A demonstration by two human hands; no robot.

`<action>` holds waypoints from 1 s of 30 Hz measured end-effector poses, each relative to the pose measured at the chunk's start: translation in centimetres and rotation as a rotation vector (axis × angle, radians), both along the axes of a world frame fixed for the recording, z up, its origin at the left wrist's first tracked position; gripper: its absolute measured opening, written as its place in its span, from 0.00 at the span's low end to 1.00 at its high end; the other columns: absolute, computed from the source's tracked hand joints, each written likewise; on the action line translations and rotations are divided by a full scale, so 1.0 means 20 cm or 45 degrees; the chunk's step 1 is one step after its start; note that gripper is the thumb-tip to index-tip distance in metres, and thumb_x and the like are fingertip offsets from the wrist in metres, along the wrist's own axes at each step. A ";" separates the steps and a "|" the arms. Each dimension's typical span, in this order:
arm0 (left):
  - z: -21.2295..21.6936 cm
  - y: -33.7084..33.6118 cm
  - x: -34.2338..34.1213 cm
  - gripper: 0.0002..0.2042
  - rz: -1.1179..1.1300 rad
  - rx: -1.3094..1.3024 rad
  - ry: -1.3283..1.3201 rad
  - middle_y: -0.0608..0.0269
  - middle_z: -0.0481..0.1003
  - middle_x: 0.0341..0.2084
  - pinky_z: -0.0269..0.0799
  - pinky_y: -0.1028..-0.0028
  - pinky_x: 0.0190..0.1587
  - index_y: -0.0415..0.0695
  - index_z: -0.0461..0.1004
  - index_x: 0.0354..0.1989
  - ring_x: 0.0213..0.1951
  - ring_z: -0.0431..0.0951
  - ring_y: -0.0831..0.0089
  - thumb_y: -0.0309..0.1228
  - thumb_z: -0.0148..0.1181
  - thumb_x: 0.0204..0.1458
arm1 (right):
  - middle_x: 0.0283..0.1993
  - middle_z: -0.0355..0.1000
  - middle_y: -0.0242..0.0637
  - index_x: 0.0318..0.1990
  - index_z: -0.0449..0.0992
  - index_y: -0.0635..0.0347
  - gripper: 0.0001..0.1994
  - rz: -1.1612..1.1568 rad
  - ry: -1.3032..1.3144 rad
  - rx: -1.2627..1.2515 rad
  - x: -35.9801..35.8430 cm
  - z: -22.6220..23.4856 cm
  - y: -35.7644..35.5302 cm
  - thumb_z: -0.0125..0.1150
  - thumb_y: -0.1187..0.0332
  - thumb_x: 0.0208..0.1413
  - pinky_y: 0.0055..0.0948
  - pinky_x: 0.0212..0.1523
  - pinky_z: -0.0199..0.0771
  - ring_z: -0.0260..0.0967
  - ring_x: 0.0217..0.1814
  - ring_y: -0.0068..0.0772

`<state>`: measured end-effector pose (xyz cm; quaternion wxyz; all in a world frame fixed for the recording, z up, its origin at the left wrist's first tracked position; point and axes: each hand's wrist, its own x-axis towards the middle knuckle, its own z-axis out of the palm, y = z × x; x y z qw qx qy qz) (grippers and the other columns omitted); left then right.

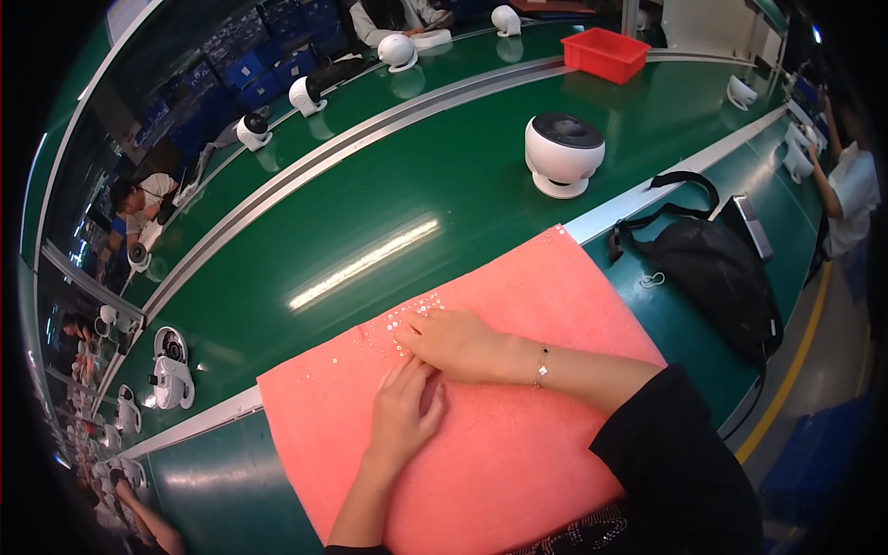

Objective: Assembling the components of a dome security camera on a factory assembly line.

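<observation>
A pink cloth (518,453) lies in front of me across the near edge of the green bench. Small clear shiny studs (398,319) are scattered along its far part. My right hand (453,344), with a thin bracelet on the wrist, rests at these studs. Its fingers are bent down and closed, and their tips are hidden, so what they hold cannot be made out. My left hand (404,412) lies on the cloth just below. Its fingers are stretched out, thumb apart, and the tips reach the right hand's fingers. Nothing shows in it.
A white camera-like device with a dark top (564,155) stands beyond the cloth. Farther back is a red bin (606,55). A black bag (712,277) lies to the right beside a grey box (752,228). More white devices (172,370) line the belt, with people seated along it.
</observation>
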<state>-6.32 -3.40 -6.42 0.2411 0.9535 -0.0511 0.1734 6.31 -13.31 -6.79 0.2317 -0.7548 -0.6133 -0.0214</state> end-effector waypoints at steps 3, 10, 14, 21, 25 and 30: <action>0.00 -0.02 0.00 0.16 0.025 -0.074 0.049 0.49 0.71 0.40 0.65 0.61 0.48 0.37 0.69 0.41 0.46 0.69 0.52 0.24 0.57 0.40 | 0.38 0.67 0.39 0.40 0.65 0.59 0.15 -0.049 0.056 -0.059 0.00 0.03 -0.02 0.58 0.73 0.42 0.35 0.27 0.70 0.69 0.39 0.40; 0.02 -0.04 0.01 0.17 0.018 -0.112 0.053 0.49 0.71 0.40 0.65 0.62 0.47 0.37 0.68 0.42 0.45 0.70 0.52 0.22 0.56 0.39 | 0.38 0.67 0.40 0.38 0.66 0.59 0.15 -0.024 0.093 0.015 0.02 0.03 -0.03 0.60 0.73 0.40 0.36 0.26 0.68 0.70 0.38 0.40; 0.02 -0.05 0.03 0.16 0.025 -0.120 0.066 0.49 0.71 0.40 0.66 0.63 0.46 0.36 0.68 0.41 0.43 0.70 0.52 0.21 0.55 0.39 | 0.37 0.66 0.40 0.38 0.65 0.59 0.15 -0.033 0.066 -0.004 0.02 0.02 -0.04 0.59 0.74 0.40 0.36 0.25 0.67 0.69 0.37 0.40; 0.02 -0.06 0.04 0.15 0.034 -0.104 0.070 0.47 0.71 0.40 0.65 0.63 0.47 0.35 0.68 0.41 0.43 0.70 0.51 0.21 0.54 0.40 | 0.37 0.66 0.39 0.37 0.66 0.59 0.14 -0.022 0.044 0.010 0.04 0.01 -0.05 0.59 0.73 0.40 0.36 0.23 0.65 0.69 0.35 0.40; 0.01 -0.06 0.04 0.15 0.026 -0.065 0.058 0.46 0.71 0.41 0.65 0.63 0.48 0.35 0.68 0.40 0.44 0.70 0.51 0.21 0.55 0.40 | 0.36 0.66 0.39 0.36 0.66 0.58 0.12 -0.027 0.040 0.034 0.04 0.01 -0.05 0.58 0.73 0.41 0.36 0.23 0.66 0.69 0.35 0.40; 0.01 -0.08 0.05 0.15 0.028 -0.062 0.064 0.46 0.71 0.41 0.65 0.63 0.49 0.35 0.68 0.40 0.46 0.70 0.51 0.21 0.55 0.40 | 0.35 0.66 0.39 0.36 0.66 0.58 0.11 -0.037 0.005 0.089 0.05 -0.02 -0.07 0.57 0.73 0.42 0.36 0.23 0.66 0.69 0.34 0.40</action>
